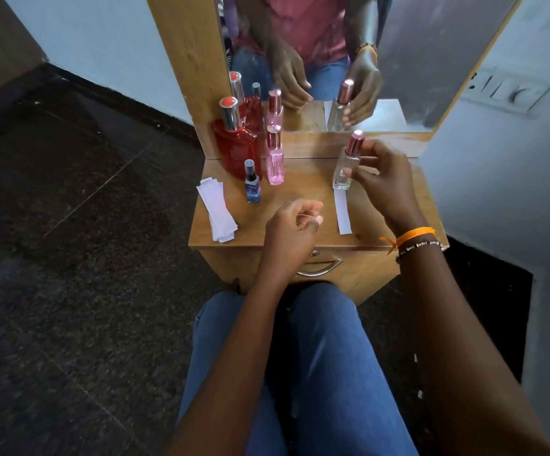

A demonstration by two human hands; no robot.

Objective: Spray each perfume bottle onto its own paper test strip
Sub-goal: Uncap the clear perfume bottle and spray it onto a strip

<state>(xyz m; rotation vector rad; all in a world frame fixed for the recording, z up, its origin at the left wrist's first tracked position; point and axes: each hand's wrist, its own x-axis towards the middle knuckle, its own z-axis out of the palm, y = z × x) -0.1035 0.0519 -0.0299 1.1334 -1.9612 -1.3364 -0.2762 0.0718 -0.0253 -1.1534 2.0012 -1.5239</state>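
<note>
A clear perfume bottle with a pink metallic cap stands at the right of the wooden table, on the far end of a single white paper strip. My right hand holds this bottle, thumb on its side and fingers curled near the cap. My left hand hovers over the table's front middle, fingers loosely curled and holding nothing. At the left stand a big red bottle, a pink bottle and a small blue bottle. A stack of paper strips lies at the left edge.
A mirror in a wooden frame rises behind the table and reflects the bottles and hands. A drawer with a metal handle sits under the top. A wall with a switch plate is close on the right; dark floor lies left.
</note>
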